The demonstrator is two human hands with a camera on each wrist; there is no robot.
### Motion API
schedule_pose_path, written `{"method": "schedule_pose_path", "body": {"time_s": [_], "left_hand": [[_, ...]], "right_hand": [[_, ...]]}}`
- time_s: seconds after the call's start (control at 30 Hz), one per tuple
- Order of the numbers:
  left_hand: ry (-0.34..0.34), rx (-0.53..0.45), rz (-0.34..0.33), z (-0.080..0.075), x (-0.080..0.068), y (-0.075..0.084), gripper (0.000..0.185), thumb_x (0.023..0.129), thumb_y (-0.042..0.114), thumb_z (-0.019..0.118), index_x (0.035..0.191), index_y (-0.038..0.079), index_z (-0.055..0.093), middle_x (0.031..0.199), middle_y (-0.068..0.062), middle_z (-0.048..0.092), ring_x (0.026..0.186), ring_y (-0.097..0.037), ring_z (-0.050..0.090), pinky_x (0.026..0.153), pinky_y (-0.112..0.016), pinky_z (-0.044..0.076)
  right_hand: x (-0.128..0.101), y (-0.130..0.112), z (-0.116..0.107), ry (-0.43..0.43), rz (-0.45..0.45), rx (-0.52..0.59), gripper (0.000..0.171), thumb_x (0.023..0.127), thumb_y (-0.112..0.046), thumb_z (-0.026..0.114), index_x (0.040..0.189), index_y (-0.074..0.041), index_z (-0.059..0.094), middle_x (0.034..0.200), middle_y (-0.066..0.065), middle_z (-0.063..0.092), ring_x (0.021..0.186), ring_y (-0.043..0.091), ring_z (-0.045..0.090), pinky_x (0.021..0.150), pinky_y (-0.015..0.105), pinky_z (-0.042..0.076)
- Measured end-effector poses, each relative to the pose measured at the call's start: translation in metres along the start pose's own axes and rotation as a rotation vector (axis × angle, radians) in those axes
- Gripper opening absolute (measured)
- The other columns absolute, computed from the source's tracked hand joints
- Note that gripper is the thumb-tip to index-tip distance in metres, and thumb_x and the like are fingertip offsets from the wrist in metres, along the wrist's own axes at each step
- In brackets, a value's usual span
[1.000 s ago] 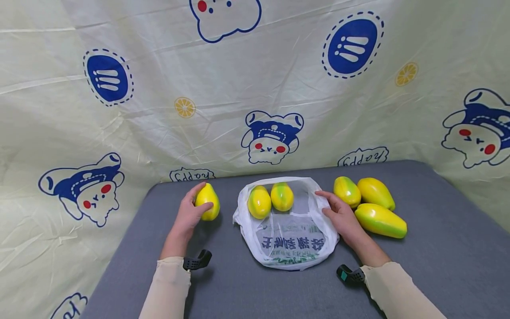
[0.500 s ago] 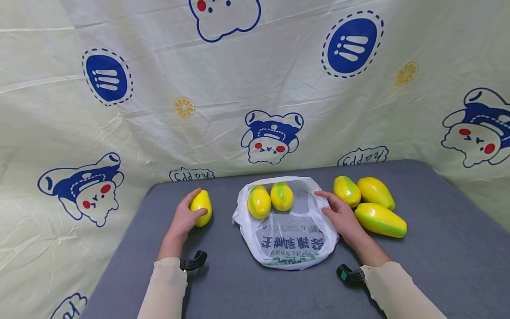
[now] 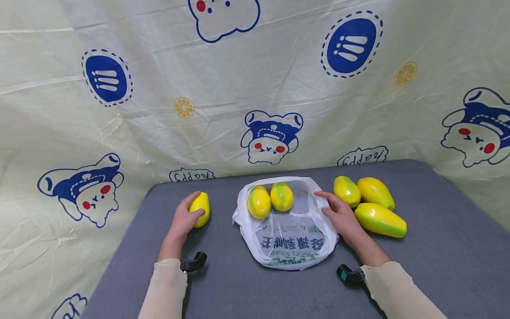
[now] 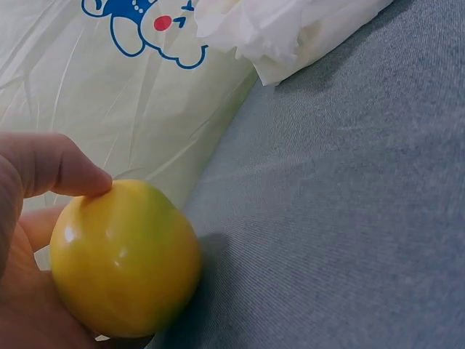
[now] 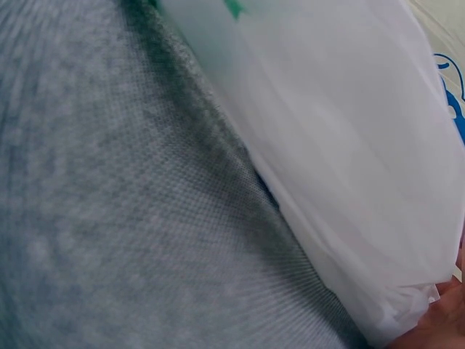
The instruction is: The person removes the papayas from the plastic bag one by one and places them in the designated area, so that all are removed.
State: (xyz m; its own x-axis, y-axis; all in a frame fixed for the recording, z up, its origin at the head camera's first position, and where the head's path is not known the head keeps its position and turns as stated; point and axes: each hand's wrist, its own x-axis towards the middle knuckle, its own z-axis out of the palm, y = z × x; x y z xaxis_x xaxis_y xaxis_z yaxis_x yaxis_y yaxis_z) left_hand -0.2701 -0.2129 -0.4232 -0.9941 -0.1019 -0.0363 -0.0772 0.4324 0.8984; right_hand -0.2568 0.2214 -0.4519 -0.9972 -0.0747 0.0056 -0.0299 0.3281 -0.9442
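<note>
In the head view, the left grip [image 3: 184, 220] is curling its thumb and fingers around a yellow-green papaya [image 3: 202, 207], so it is clamped on the fruit, and I cannot tell whether the desk [image 3: 247, 292] is bearing any of the weight. Well to the right of it, the right grip [image 3: 340, 215] is pinching the rim of a white plastic bag [image 3: 245, 226], whose mouth is gaping between the two grips, with a bagged pair of papayas [image 3: 259, 202] lying inside. If the right grip were loosening, the thin wall would probably be sagging and narrowing that mouth. Just beyond the right grip, a loose trio of papayas [image 3: 380, 220] is sitting bunched; a stray knock from the knuckles could be sending one rolling, being so rounded. In the left wrist view, the held fruit's skin is shining, and such smoothness could be letting it slide out from the left grip. In the right wrist view, only a sliver of the right grip is showing, beside gathered plastic; hard tugging there could be tearing the film or dragging the bag sideways.
</note>
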Motion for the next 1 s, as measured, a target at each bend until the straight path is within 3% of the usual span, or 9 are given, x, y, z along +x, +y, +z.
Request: {"method": "schedule_pose_path", "body": {"time_s": [0.4, 0.53, 0.8, 0.9, 1.0], "left_hand": [[0.069, 0.009, -0.003, 0.000, 0.000, 0.005, 0.054, 0.098, 0.019, 0.055, 0.150, 0.013, 0.043, 0.160, -0.017, 0.032, 0.143, -0.035, 0.031, 0.120, -0.054, 0.026], [0.123, 0.010, 0.008, 0.000, 0.002, 0.008, 0.050, 0.099, 0.021, 0.055, 0.148, 0.013, 0.046, 0.159, -0.015, 0.034, 0.145, -0.033, 0.032, 0.121, -0.053, 0.026], [0.334, 0.012, 0.172, 0.012, -0.002, 0.024, 0.041, 0.095, 0.016, 0.057, 0.135, 0.010, 0.059, 0.150, -0.010, 0.048, 0.143, -0.029, 0.039, 0.117, -0.049, 0.032], [0.389, -0.018, 0.223, 0.023, -0.010, 0.037, 0.039, 0.094, 0.013, 0.057, 0.132, 0.013, 0.062, 0.146, -0.006, 0.053, 0.130, -0.026, 0.049, 0.098, -0.042, 0.044], [0.410, -0.077, 0.304, 0.040, -0.018, 0.051, 0.036, 0.093, 0.007, 0.056, 0.128, 0.011, 0.065, 0.141, -0.006, 0.057, 0.125, -0.025, 0.053, 0.096, -0.040, 0.047]], "right_hand": [[-0.001, -0.001, -0.001, 0.000, -0.002, -0.014, 0.048, 0.103, -0.008, 0.043, 0.150, -0.018, 0.043, 0.163, 0.014, 0.031, 0.135, 0.036, 0.042, 0.113, 0.055, 0.040], [0.000, -0.001, -0.001, -0.003, -0.002, -0.007, 0.048, 0.103, -0.008, 0.043, 0.150, -0.018, 0.043, 0.163, 0.014, 0.031, 0.136, 0.036, 0.042, 0.114, 0.055, 0.039], [-0.002, -0.002, -0.003, -0.003, -0.004, 0.001, 0.048, 0.104, -0.008, 0.042, 0.150, -0.018, 0.043, 0.164, 0.013, 0.028, 0.138, 0.036, 0.040, 0.115, 0.057, 0.037], [-0.002, -0.001, -0.003, -0.007, -0.008, 0.008, 0.047, 0.103, -0.007, 0.042, 0.150, -0.018, 0.044, 0.164, 0.013, 0.028, 0.139, 0.037, 0.039, 0.116, 0.058, 0.036], [-0.001, 0.000, -0.002, -0.006, -0.010, 0.010, 0.047, 0.103, -0.007, 0.043, 0.149, -0.018, 0.045, 0.164, 0.013, 0.028, 0.140, 0.037, 0.038, 0.117, 0.058, 0.034]]}}
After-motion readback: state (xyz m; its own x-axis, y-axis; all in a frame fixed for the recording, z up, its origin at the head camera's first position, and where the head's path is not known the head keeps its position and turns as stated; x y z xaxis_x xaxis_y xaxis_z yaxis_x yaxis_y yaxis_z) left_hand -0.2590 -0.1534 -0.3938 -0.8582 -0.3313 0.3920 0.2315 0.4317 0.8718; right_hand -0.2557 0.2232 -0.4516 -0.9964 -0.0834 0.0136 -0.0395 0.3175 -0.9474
